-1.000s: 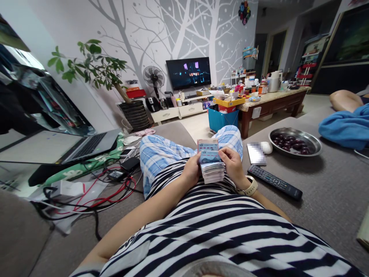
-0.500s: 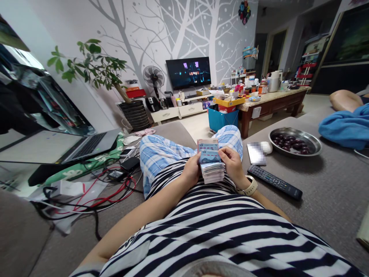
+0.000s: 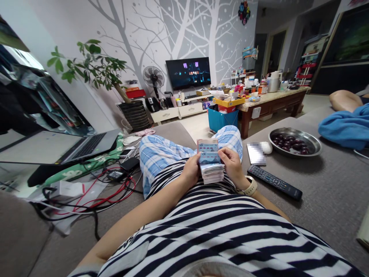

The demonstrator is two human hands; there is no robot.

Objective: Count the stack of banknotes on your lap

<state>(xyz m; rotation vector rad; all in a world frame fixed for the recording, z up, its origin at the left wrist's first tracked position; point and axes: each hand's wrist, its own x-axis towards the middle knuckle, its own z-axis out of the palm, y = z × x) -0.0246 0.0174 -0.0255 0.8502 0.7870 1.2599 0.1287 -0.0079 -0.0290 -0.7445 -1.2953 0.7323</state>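
My left hand and my right hand hold a thick stack of paper tickets between them, above my lap. The stack looks like train tickets; the print is too small to read. Two blue ticket faces show at the top, one behind the other, with a pinkish edge at the back. Below them, the ends of many whitish slips fan out towards my body. My left fingers wrap the left edge, partly hidden behind the stack. The right thumb and fingers pinch the right edge. A pale watch is on my right wrist.
On the sofa to the right lie a remote control, a blurred-out phone-like object, a white mouse and a metal bowl of dark round fruit. Left are a laptop and tangled cables. Another person's leg shows far right.
The front blue ticket sits slightly lower, so more of the one behind it shows. Both hands keep nearly the same place and hold.
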